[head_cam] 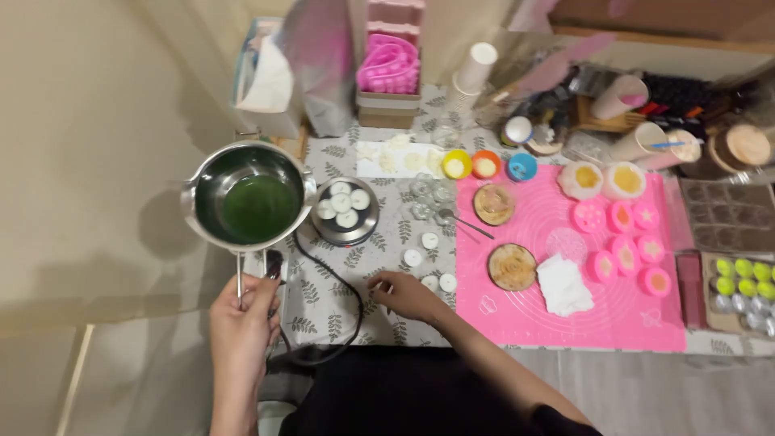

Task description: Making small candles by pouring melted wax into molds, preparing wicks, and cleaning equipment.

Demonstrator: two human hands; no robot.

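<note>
We see the pink mat (pixel 565 323) w/ silicone moulds at 3 o'clock, kept apart from the hot stuff. Steel pouring pot (pixel 249 194) of green liquid sits at 10 o'clock on its stand; left hand (pixel 240 323) wraps fully round its handle, prob. to steady it. Right hand (pixel 404 292), fingers curled, pinches a small white tealight (pixel 379 284) at 6 o'clock, by the loose cups.

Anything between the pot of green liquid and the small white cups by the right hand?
Yes. The round tray of white cups sits right beside the pot, and a black cord loops across the cloth before the loose white cups. The left hand holds the pot handle.
</note>
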